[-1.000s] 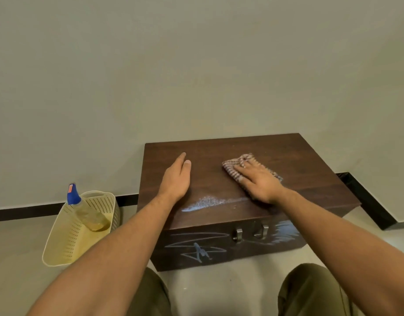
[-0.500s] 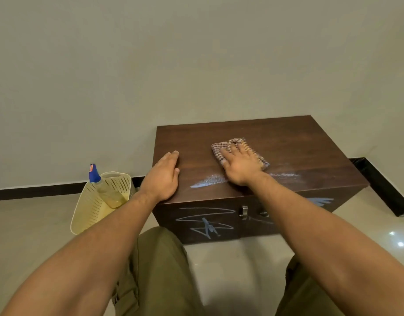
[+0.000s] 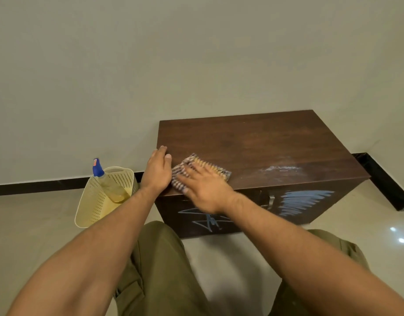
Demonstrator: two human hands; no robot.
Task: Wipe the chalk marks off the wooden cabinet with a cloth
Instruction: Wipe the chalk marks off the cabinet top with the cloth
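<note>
A low dark wooden cabinet stands against the wall. My right hand lies flat, fingers spread, pressing a checked cloth onto the near left part of its top. My left hand rests flat on the cabinet's left front corner, touching the cloth's edge. A white chalk smear shows on the top towards the right. Blue chalk scribbles mark the front at the left, and blue feather-like strokes mark it at the right. My right forearm hides part of the front.
A cream perforated plastic basket stands on the floor left of the cabinet, holding a spray bottle with a blue top. My knees in olive trousers are just before the cabinet. A black skirting runs along the wall.
My right hand has slid the cloth leftward across the top, over the left chalk smear, up against my left hand. My left hand has shifted to the cabinet's left corner. The view has shifted too.
</note>
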